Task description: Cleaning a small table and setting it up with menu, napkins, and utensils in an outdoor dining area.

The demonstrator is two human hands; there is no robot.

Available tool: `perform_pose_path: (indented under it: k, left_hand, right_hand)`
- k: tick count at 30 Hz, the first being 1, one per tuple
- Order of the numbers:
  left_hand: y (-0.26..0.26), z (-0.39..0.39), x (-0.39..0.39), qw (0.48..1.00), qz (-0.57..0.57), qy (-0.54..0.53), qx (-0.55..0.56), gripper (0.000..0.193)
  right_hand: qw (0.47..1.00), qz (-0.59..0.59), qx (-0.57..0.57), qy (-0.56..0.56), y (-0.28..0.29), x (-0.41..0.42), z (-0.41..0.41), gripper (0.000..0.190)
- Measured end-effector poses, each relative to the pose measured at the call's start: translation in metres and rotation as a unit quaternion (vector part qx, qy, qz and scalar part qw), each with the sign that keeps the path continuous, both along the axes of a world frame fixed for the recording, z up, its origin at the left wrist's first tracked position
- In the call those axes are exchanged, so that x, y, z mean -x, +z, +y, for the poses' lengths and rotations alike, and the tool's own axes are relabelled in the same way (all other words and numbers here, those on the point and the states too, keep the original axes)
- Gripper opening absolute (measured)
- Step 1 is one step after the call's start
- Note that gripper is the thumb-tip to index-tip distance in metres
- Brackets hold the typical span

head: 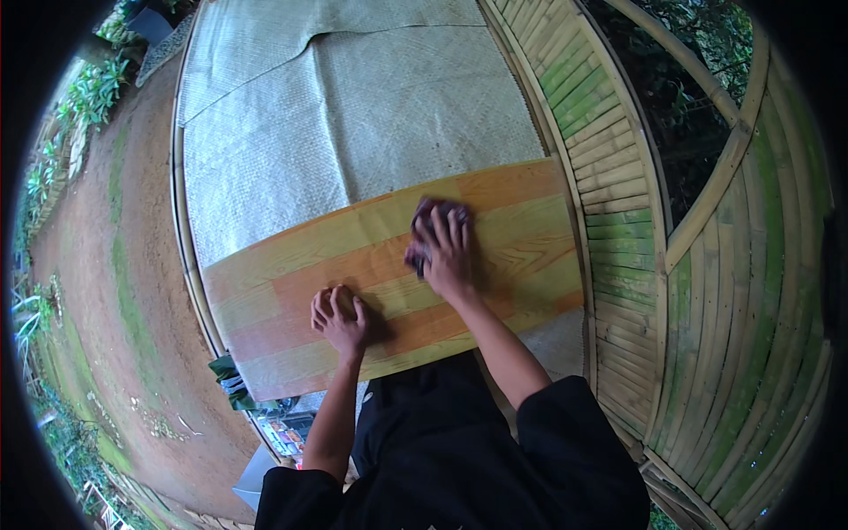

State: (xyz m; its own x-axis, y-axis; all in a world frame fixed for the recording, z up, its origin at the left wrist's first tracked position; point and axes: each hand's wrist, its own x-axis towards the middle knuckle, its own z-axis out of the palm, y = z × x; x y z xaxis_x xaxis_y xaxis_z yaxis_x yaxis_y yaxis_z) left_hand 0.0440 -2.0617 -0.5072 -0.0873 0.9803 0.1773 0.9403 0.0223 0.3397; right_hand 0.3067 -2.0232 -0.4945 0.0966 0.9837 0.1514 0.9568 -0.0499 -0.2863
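In front of me lies a low table top (318, 265) with a wood-plank pattern in yellow and orange. My right hand (450, 255) presses a dark, patterned cloth (424, 222) flat against its surface, right of the middle. The fingers are spread over the cloth, which shows past the fingertips and on the left side of the hand. Lower and further left, my left hand (341, 318) rests on the table top with fingers bent. Nothing shows in it, though its palm is hidden.
A woven mat (265, 165) spreads beyond and under the table. Slatted bamboo walling (616, 165) runs close along the right side. A bamboo edge (189, 245) borders the bare ground (146, 298) on the left. Dark green items (232, 384) sit by the table's near left corner.
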Motion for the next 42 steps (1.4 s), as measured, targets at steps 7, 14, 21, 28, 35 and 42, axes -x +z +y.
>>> perform_pose_path:
  k: [7, 14, 21, 28, 35, 42]
  left_hand:
    - [0.005, 0.004, -0.02, 0.999, -0.033, -0.015, 0.0, 0.046]
    - [0.0, -0.005, 0.007, 0.997, -0.073, -0.005, -0.016, 0.041]
    - [0.007, 0.0, 0.001, 0.995, -0.1, 0.013, -0.015, 0.04]
    - [0.001, -0.001, 0.003, 0.992, -0.121, 0.007, -0.028, 0.042]
    - [-0.003, -0.008, 0.009, 0.992, -0.117, 0.021, -0.05, 0.038]
    - [-0.008, -0.006, -0.005, 0.99, -0.118, 0.022, -0.074, 0.033]
  right_hand:
    - [0.997, -0.007, -0.06, -0.038, -0.001, 0.017, 0.068, 0.057]
    - [0.965, 0.076, 0.033, 0.248, -0.002, 0.08, 0.009, 0.061]
    - [0.998, -0.006, -0.023, 0.062, -0.007, 0.054, 0.06, 0.061]
    - [0.992, 0.002, -0.008, 0.127, -0.01, 0.093, 0.055, 0.055]
    - [0.955, 0.003, 0.065, 0.289, -0.007, 0.012, -0.024, 0.059]
    - [0.998, -0.035, 0.009, 0.05, -0.013, 0.054, -0.011, 0.064]
